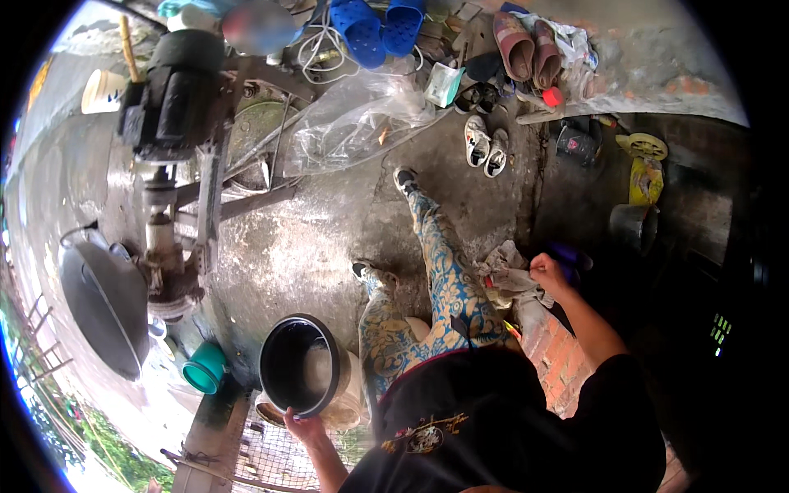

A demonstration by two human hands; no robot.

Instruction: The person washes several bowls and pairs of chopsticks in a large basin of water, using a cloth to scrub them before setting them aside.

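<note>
My left hand (305,426) grips the rim of a black plastic basin (269,363), thumb over the edge. The basin is tilted, its hollow turned up, and a pale patch shows inside. Pale buckets (345,407) stand behind it, partly hidden. On the other side, my right hand (548,274) is beside a bundle of crumpled pale cloth or bags (508,277) on top of a low brick wall (558,357). Its fingers are curled; whether they pinch the bundle cannot be made out. A dark purple object (570,256) lies just behind that hand.
A motor-driven machine (185,92) on a metal frame stands left, near a large grey pan-like vessel (105,302). A green bucket (206,368) is below. Clear plastic sheeting (363,123), white shoes (486,146) and blue clogs (357,31) lie ahead. Wire mesh (271,456) is at lower left.
</note>
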